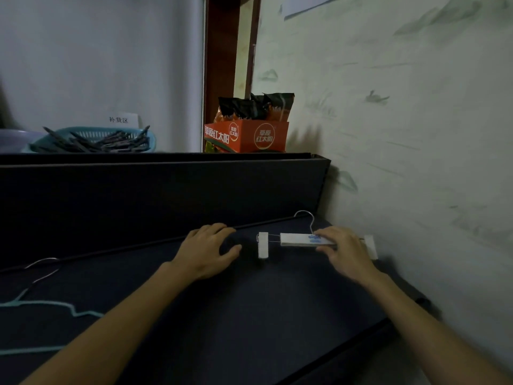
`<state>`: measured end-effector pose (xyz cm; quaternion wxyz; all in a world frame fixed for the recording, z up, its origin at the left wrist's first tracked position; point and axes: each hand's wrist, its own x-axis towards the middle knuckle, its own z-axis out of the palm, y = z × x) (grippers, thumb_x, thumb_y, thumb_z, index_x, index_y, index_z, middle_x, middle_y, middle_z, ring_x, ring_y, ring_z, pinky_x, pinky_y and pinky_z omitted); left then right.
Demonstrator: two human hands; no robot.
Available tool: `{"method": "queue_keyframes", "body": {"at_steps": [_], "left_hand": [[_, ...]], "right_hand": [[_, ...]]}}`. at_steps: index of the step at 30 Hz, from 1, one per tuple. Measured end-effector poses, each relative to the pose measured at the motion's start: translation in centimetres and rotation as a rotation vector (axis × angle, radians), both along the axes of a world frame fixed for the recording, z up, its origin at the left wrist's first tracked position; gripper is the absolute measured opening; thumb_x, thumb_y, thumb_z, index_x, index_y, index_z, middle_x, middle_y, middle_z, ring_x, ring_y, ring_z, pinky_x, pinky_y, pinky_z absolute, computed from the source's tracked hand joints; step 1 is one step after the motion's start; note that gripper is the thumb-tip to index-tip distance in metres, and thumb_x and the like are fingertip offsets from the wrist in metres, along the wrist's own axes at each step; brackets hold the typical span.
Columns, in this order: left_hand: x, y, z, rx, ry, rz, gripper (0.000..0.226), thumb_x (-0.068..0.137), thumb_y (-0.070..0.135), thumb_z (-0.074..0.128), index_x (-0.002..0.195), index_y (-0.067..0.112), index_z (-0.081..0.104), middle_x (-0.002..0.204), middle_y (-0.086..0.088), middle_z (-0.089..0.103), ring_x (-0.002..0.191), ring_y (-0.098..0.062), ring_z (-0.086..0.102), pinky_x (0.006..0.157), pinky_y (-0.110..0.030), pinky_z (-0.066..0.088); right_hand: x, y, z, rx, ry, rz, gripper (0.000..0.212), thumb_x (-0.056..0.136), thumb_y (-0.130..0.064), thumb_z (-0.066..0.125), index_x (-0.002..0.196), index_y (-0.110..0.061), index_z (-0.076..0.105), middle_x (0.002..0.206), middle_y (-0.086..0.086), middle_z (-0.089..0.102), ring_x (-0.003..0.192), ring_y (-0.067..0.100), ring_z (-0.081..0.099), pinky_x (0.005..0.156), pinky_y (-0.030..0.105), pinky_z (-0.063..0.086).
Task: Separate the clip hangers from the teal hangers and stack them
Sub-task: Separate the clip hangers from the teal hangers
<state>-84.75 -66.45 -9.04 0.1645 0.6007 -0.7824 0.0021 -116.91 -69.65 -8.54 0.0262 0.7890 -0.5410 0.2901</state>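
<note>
- The right hand (342,252) grips the white bar of a clip hanger (298,239), fingers curled over its right part, thumb on the near edge.
- The clip hanger lies flat on the dark bench (249,315), its wire hook pointing away from the person towards the raised dark panel (166,195) behind.
- One white clip (263,245) of the clip hanger sits between the two hands; the other clip shows just beyond the right hand, on its outer side, next to the wall (402,120).
- The left hand (211,250) rests on the bench just left of that clip, fingers loosely bent, holding nothing and not touching the hanger.
- A teal hanger (41,305) lies on the bench well to the left of the left hand, near the left forearm, its metal hook pointing away.
- Beyond the panel, far ahead of the left hand, stands a teal basket (111,133) of dark sticks.
- Ahead between the hands stands an orange carton (247,136) with dark packets in it.
</note>
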Motion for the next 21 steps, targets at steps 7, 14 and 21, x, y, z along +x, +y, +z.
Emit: {"method": "queue_keyframes", "body": {"at_steps": [7,14,21], "left_hand": [[-0.8,-0.9,-0.4,0.013,-0.007,0.091,0.06,0.09,0.061,0.035,0.141,0.031,0.033,0.148,0.005,0.034,0.134,-0.015,0.033,0.11,-0.039,0.027],[-3.2,0.5,-0.3,0.009,0.018,0.244,0.059,0.09,0.06,0.037,0.141,0.03,0.036,0.146,0.005,0.036,0.131,-0.015,0.037,0.107,-0.037,0.028],[-6.0,3.5,-0.7,0.009,0.024,0.368,0.059,0.089,0.061,0.037,0.139,0.029,0.037,0.144,0.007,0.038,0.129,-0.015,0.038,0.106,-0.038,0.031]], "right_hand": [[-0.5,-4.9,-0.5,0.133,0.033,0.154,0.036,0.079,-0.017,0.074,0.114,-0.017,0.067,0.11,-0.002,0.065,0.1,0.017,0.058,0.09,0.028,0.044],[-1.7,-7.8,-0.6,0.222,0.061,0.276,0.036,0.082,-0.021,0.071,0.117,-0.018,0.066,0.112,-0.003,0.065,0.105,0.016,0.058,0.095,0.028,0.043],[-2.4,-8.9,-0.3,0.284,0.054,0.384,0.038,0.084,-0.02,0.065,0.122,-0.017,0.062,0.118,-0.003,0.062,0.108,0.014,0.057,0.097,0.027,0.043]]}}
